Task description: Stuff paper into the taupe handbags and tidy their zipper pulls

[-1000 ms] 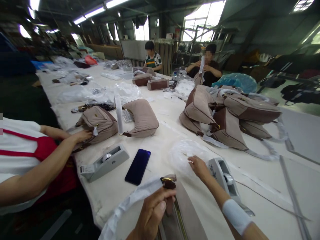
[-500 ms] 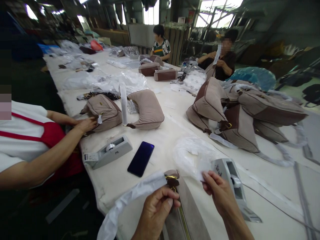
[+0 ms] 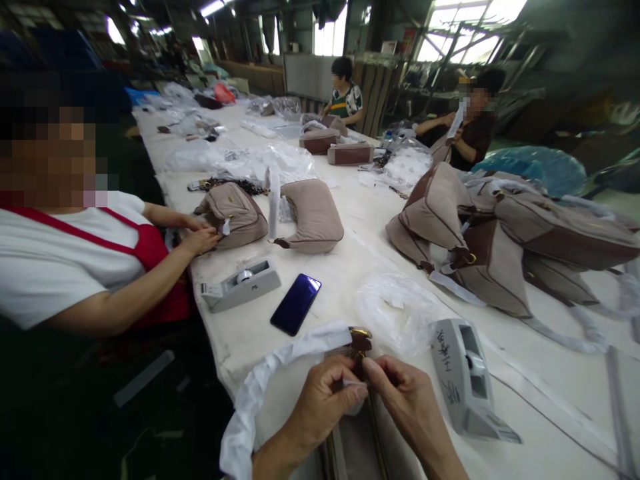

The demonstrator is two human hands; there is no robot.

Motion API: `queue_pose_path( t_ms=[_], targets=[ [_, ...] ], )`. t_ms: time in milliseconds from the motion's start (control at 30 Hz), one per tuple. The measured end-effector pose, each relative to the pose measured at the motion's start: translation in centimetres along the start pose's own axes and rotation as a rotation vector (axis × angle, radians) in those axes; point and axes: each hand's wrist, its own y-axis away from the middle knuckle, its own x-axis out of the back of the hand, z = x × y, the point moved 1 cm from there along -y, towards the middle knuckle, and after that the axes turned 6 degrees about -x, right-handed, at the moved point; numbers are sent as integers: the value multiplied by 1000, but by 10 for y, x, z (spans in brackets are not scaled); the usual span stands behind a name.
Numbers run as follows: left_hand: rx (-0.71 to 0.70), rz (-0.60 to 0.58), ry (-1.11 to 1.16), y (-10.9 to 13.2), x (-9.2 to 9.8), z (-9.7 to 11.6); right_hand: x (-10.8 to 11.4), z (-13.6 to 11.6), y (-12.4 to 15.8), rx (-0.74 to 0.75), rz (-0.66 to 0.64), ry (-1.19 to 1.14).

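Observation:
A taupe handbag [image 3: 390, 443] lies below my hands at the near table edge, its gold zipper running lengthwise. Its strap [image 3: 270, 363] is wrapped in white film and curves off to the left. My left hand [image 3: 320, 403] pinches a small white sheet [image 3: 356, 399] at the zipper's end, by the dark brown strap tab [image 3: 361, 341]. Close against it, my right hand [image 3: 407, 400] is closed, thumb and finger at the gold zipper ring [image 3: 361, 357]. What its fingertips grip is hidden.
A grey tape dispenser [image 3: 453, 363] stands right of my hands, with thin white sheets [image 3: 387, 303] beyond. A phone [image 3: 296, 303] and another tape dispenser [image 3: 243, 283] lie left. Bags [image 3: 500, 260] are piled right. A co-worker [image 3: 125, 267] handles a bag [image 3: 235, 217].
My right hand has moved left from the thin sheets to the zipper's end, meeting my left hand. A small white sheet now shows in my left fingers. The view has turned left.

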Motion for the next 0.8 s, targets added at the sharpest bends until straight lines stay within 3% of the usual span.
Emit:
queue_pose_path(
  t_ms=[133, 200, 500, 800],
  targets=[
    [-69, 2, -144, -1, -1, 5, -8, -16, -12, 26, 49, 249],
    [-81, 7, -192, 2, -2, 8, -12, -18, -18, 14, 17, 269],
    [-13, 11, -369, 22, 18, -7, -15, -6, -28, -224, -230, -361],
    [-17, -7, -382, 12, 19, -6, -17, -12, -24, -265, -228, -417]
  ],
)
